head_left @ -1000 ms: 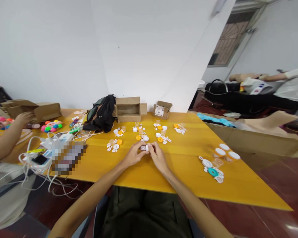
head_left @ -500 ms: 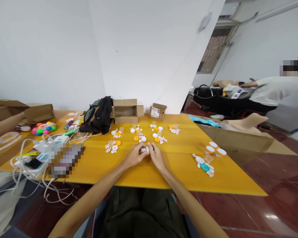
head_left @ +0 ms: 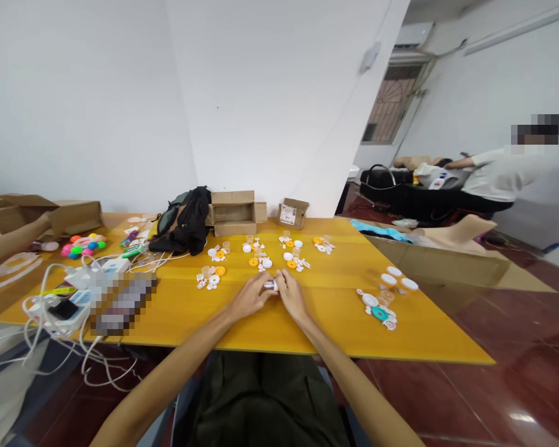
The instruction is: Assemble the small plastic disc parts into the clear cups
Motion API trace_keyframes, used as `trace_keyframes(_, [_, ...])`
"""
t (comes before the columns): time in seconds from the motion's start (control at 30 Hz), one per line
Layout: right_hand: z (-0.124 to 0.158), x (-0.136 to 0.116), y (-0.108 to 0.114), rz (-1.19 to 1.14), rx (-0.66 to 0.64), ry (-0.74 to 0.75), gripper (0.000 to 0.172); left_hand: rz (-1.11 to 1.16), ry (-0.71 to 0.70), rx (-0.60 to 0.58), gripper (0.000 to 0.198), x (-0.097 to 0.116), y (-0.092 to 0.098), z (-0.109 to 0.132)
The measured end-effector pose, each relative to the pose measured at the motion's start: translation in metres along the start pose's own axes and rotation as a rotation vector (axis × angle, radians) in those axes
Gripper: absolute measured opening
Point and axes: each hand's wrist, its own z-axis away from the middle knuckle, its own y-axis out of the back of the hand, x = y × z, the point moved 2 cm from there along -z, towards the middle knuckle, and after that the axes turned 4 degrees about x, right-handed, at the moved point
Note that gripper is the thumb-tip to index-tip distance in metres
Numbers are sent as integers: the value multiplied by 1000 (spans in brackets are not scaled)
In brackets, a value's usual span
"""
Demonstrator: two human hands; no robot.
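My left hand [head_left: 251, 297] and my right hand [head_left: 290, 294] meet above the middle of the table, both closed around one small white piece with dark marks [head_left: 270, 285]. Fingers cover most of it, so its kind is unclear. Just beyond my hands lie groups of small plastic parts: a white disc [head_left: 267, 264], an orange disc [head_left: 291, 264], a clear cup [head_left: 296, 252] and small white pieces. Off to the right, a turquoise disc [head_left: 380, 313] lies among white parts, close to a larger white disc [head_left: 369, 300].
White-lidded orange jars [head_left: 409, 284] stand near the right edge. A power strip [head_left: 69, 310] with tangled cables is at left. Cardboard boxes [head_left: 234, 214] and a black bag [head_left: 190, 223] line the back. Another person's arm [head_left: 16, 242] reaches in at far left; a person [head_left: 498, 171] sits at far right.
The view has shifted slightly, so the table's right side sits a little further left. Both hands stay together on the small white piece, with only slight finger movement.
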Motion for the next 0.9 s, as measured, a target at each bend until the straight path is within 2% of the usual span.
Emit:
trace_keyframes(0.13, [-3,1,-1,24,-2,-3,34,-19,-20,-20,10,1,1,1])
trace_keyframes(0.3, [-3,-4,-1,25,7,-9,36,19,70,4,14,1,1,-2])
trace_keyframes(0.5, [4,-23,3,-30,-33,39,37,266,233,66,34,-3,3,-6])
trace_keyframes(0.6, [6,-31,5,-83,-78,75,33,430,269,76,44,-5,4,-8])
trace_keyframes(0.7, [7,-33,6,-93,-93,90,32,504,287,82,48,-6,5,-9])
trace_keyframes(0.8, [6,-29,5,-101,-78,61,35,465,273,94,46,-7,5,-10])
trace_keyframes(0.9, [4,-22,4,-178,-119,-50,45,330,204,139,36,-4,7,-9])
